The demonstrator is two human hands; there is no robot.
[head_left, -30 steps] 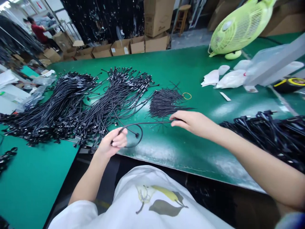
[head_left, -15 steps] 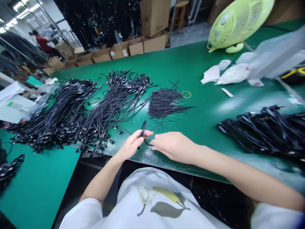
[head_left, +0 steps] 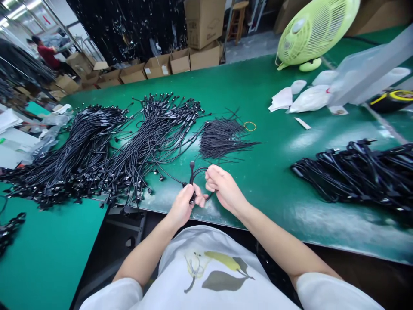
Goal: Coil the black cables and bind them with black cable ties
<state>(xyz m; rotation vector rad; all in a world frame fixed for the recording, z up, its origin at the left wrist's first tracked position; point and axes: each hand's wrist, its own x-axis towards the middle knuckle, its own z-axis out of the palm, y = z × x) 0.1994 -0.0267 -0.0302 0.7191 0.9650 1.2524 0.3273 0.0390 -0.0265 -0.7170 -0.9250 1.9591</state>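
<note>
A black cable [head_left: 194, 173] with a small plug on its end stands up out of my left hand [head_left: 183, 203], whose fingers are closed around it. My right hand [head_left: 223, 185] is pinched on a loop of the same cable, just right of the left hand. Beyond the hands lies a bundle of short black ties [head_left: 219, 140]. To the left, a large pile of loose black cables [head_left: 142, 146] spreads over the green table [head_left: 258, 172], and one strand reaches toward my left hand.
Bundled black cables [head_left: 361, 176] lie at the right. A yellow rubber band [head_left: 249, 126] is beside the ties. Farther back stand a green fan [head_left: 318, 34], white plastic bags [head_left: 311, 99] and a black-yellow tape roll [head_left: 392, 101]. Cardboard boxes [head_left: 158, 66] line the far edge; a person [head_left: 48, 54] sits beyond.
My right hand has risen and closed on the cable, drawing out a loop. The cable's plug end now stands clear above my left hand. The view has shifted slightly.
</note>
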